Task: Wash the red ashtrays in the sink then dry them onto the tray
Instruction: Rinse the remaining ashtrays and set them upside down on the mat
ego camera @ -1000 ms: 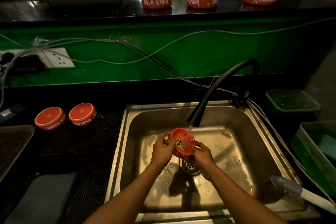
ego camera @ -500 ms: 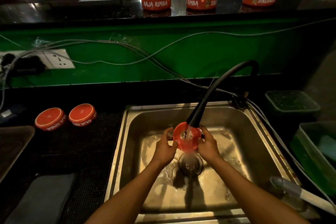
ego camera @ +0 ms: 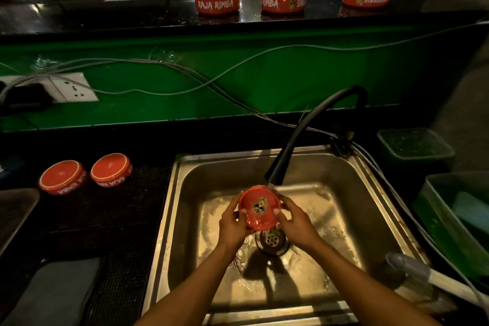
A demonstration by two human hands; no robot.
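Both hands, left (ego camera: 232,222) & right (ego camera: 297,222), fingers curled round the round red ashtray w/ logo (ego camera: 258,206), held over the steel sink (ego camera: 370,185) drain, right under the black tap (ego camera: 275,176).

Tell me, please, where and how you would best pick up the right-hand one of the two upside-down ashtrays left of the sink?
Grip the upturned ashtray by its side wall, coming from above with fingers on the far side and thumb on the near. Its flat base faces up and offers no edge. A second ashtray sits close on its left, so the left-right sides look cramped.
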